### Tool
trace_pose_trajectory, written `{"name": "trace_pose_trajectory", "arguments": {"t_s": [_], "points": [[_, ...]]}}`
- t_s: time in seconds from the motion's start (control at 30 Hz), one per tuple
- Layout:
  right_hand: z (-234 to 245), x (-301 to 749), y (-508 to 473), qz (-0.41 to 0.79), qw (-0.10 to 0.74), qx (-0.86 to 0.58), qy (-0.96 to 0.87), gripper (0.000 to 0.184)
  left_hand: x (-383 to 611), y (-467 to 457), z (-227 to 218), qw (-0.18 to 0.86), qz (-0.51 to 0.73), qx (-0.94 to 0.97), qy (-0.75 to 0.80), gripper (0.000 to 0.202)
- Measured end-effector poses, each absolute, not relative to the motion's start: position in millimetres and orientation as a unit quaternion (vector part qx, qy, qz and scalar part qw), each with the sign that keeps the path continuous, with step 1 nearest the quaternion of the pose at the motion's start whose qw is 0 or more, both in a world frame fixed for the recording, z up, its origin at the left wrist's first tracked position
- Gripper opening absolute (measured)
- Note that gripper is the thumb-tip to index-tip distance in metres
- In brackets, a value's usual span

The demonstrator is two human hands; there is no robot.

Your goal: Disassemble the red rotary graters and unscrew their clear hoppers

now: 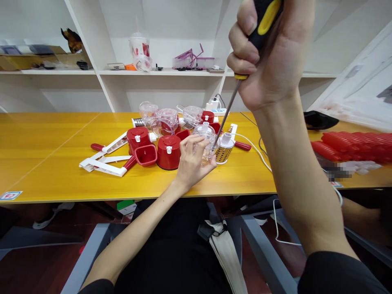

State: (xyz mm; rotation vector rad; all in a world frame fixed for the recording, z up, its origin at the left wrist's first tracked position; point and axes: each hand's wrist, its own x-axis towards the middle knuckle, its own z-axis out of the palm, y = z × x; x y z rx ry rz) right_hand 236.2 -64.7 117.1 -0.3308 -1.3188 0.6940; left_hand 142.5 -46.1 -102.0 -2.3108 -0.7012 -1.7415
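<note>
My right hand (266, 61), raised high and close to the camera, is closed round the black and yellow handle of a screwdriver (227, 116). Its shaft slants down to a clear plastic part (211, 151) at the table. The tip is hard to make out against the clear plastic. Fingers of my left hand (191, 161) grip that clear part from the near side and hide some of it. Just right of it stands a perforated metal grater drum (224, 153) with a white hub. Red round bases (169, 152) stand to the left of my left hand.
White handle frames (105, 163) with red grips lie at the left. Several clear housings (167, 116) stand behind the red bases. A white cable (260, 155) crosses the table. Stacked red parts (355, 145) lie at the right, near another person's arm (361, 216). Shelves (162, 72) rise behind.
</note>
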Motion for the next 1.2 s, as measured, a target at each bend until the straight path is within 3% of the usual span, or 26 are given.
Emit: {"name": "trace_pose_trajectory", "arguments": {"t_s": [0.23, 0.4, 0.8, 0.93, 1.07, 1.2], "points": [[120, 237, -71, 0.409, 0.608, -0.118, -0.670, 0.055, 141, -47, -101, 0.065, -0.579, -0.781, -0.224, 0.040], [123, 234, -77, 0.480, 0.629, -0.102, -0.604, 0.061, 141, -46, -100, 0.068, -0.598, -0.770, -0.210, 0.040], [115, 251, -50, 0.368, 0.737, -0.144, -0.549, 0.027, 137, -40, -99, 0.040, -0.590, -0.781, -0.200, 0.040], [115, 244, -53, 0.332, 0.741, -0.175, -0.556, 0.028, 134, -37, -99, 0.019, -0.591, -0.785, -0.184, 0.043], [118, 235, -55, 0.268, 0.772, -0.180, -0.547, 0.017, 133, -37, -99, 0.013, -0.596, -0.783, -0.178, 0.042], [121, 233, -59, 0.287, 0.763, -0.157, -0.558, 0.020, 134, -37, -99, 0.020, -0.586, -0.788, -0.191, 0.042]]}}
